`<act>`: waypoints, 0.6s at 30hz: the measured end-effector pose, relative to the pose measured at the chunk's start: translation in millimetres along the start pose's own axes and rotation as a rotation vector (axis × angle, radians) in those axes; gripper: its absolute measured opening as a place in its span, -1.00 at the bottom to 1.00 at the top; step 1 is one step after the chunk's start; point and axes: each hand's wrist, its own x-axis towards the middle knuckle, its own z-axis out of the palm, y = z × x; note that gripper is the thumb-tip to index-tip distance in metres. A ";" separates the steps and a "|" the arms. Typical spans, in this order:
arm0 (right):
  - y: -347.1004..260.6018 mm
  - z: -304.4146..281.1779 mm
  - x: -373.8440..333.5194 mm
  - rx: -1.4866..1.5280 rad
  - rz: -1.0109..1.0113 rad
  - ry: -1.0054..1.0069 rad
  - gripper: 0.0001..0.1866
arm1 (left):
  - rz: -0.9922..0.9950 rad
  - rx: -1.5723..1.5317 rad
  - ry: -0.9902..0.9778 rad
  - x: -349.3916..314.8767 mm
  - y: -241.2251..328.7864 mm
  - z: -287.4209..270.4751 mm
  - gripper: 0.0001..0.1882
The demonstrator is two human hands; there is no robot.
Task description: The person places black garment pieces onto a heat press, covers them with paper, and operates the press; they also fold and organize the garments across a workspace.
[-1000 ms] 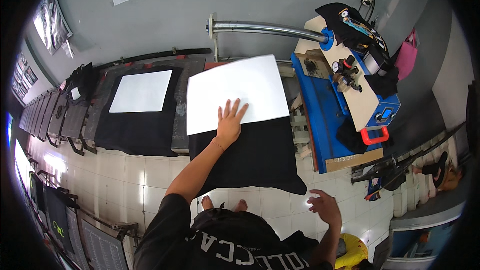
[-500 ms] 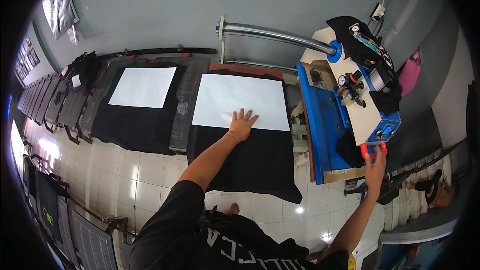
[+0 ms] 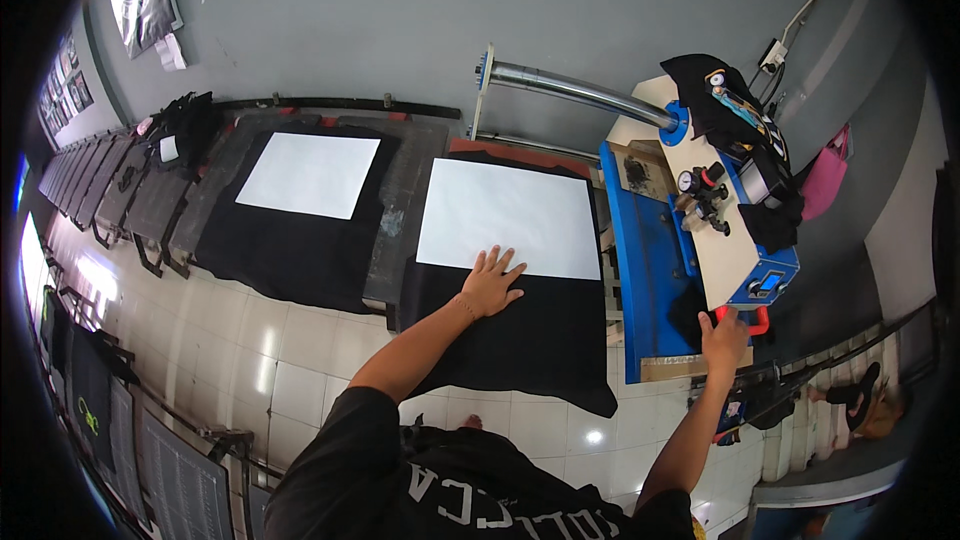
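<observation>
My left hand (image 3: 492,283) lies flat with its fingers spread. Its fingertips rest on the near edge of a white sheet (image 3: 512,215), and the palm is over the black shirt (image 3: 510,340) under it. This shirt is spread on a flat platen, hanging over its near end. At the right, my right hand (image 3: 723,338) is closed round the red handle (image 3: 759,321) at the front of a blue and cream heat press (image 3: 735,255). The press stands just right of the shirt, and its far end meets a shiny metal rail (image 3: 575,88).
Left of me, a second black shirt (image 3: 290,265) bears another white sheet (image 3: 308,175). A row of dark platens (image 3: 155,205) runs farther left. Black cloth (image 3: 700,90) lies over the press top; a pink bag (image 3: 828,175) hangs behind. Another person's leg (image 3: 850,395) shows at far right.
My left hand has slid toward me, from on the white sheet to its near edge. My right hand has closed on the red handle. The whole view has shifted slightly.
</observation>
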 end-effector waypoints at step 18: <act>123.8 58.8 47.8 0.833 0.090 0.363 -0.36 | -0.613 -1.276 0.332 148.1 95.0 55.7 -0.27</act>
